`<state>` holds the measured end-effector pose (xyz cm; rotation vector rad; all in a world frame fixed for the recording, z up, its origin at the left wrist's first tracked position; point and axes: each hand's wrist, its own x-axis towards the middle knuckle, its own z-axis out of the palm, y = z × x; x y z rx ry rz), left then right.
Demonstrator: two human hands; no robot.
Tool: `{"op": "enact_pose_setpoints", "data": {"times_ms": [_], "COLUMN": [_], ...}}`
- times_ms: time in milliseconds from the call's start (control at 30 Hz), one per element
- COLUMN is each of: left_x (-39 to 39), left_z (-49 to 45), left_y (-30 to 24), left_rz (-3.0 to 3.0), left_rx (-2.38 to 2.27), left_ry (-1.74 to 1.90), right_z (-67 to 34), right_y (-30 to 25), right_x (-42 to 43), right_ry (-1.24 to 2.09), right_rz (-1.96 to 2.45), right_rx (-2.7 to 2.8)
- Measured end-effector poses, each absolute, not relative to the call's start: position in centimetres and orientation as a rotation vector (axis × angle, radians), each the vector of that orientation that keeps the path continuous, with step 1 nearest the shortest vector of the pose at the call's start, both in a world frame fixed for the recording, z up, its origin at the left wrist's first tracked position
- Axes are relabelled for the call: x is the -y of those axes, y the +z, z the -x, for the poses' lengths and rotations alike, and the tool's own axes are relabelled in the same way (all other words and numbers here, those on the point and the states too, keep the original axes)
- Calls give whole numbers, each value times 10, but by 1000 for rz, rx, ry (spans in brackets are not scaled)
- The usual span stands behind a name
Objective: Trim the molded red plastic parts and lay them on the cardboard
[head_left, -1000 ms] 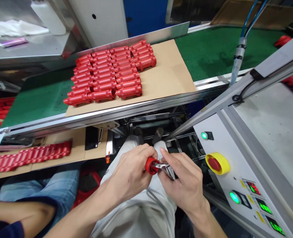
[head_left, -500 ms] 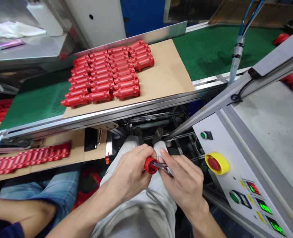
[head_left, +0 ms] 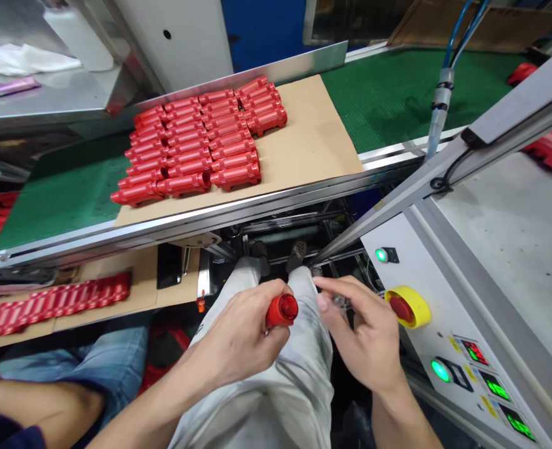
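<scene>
Your left hand (head_left: pixel 241 333) and right hand (head_left: pixel 364 330) have drawn apart: the small metal piece (head_left: pixel 340 302) that sat against the end of the red part (head_left: pixel 281 310) now sits off to its right, clear of it.

Across the far side runs a green conveyor belt (head_left: pixel 397 93), carrying a cardboard sheet (head_left: pixel 313 131) with tight rows of red moulded parts (head_left: pixel 201 143). A further red row (head_left: pixel 51 302) lies on cardboard at near left. To your right stands a white control panel (head_left: pixel 397 362) with a red emergency stop button (head_left: pixel 401 308) in a yellow collar.

Over your lap, your left hand wraps firmly round the red part, its capped end poking out to the right. It looks like stiff, light plastic, so the ribbed body should give a surer hold than the smooth cap. Your right hand is half open, thumb and fingers curled around the metal piece, though the blur hides whether they grip it. It looks small, hard and slippery, so pinch it with your fingertips.
</scene>
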<state>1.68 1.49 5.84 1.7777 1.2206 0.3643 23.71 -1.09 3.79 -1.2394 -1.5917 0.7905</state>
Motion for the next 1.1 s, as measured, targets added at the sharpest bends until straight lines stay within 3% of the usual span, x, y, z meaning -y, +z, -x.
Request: {"op": "enact_pose_setpoints", "data": {"times_ms": [300,1100], "left_x": [-6,-2], "left_z": [-12,-11], "left_y": [62,62], "left_rz": [-1763,-1701], "left_rx": [-1177,-1227], "left_ry": [374,254], "right_z": [-241,-230], "right_y": [57,46], "right_x": [9,8], "right_ry": [10,-83], "right_rz": [1304,1356], "right_rx": [2168,2188]}}
